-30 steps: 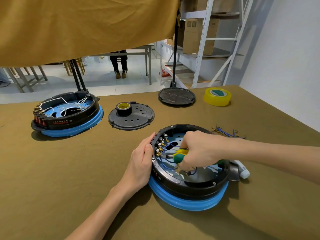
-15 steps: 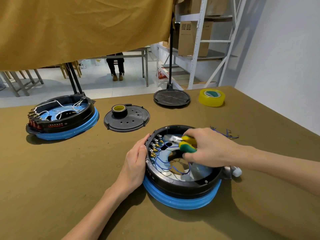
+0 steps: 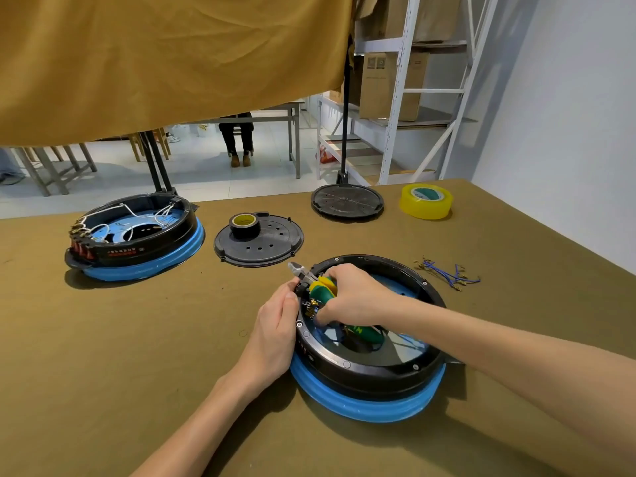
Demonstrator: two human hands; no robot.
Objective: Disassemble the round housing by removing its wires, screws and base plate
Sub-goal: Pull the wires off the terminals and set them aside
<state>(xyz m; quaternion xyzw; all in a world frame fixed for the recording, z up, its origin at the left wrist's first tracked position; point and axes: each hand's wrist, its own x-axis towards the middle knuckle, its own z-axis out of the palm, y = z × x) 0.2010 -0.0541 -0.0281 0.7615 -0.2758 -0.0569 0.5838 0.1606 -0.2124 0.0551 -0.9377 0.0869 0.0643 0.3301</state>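
A round black housing (image 3: 364,368) on a blue base ring sits on the olive table in front of me. My left hand (image 3: 275,325) grips its left rim, fingers curled over the edge by the terminal row. My right hand (image 3: 354,297) reaches into the housing from the right and holds green-and-yellow-handled pliers (image 3: 321,287), whose metal tip pokes out past the upper left rim. Blue wires (image 3: 407,340) still lie inside the housing. Much of the terminal row is hidden under my hands.
A bundle of removed blue wires (image 3: 451,275) lies right of the housing. A second housing (image 3: 137,242) with white wires stands at the left. A black plate (image 3: 261,242) carries a black tape roll (image 3: 243,223). Behind are a stand base (image 3: 347,201) and yellow tape (image 3: 426,200).
My right hand has swung the pliers from the middle of the housing up to its upper left rim. My left hand has stayed on the left rim. The view has shifted slightly.
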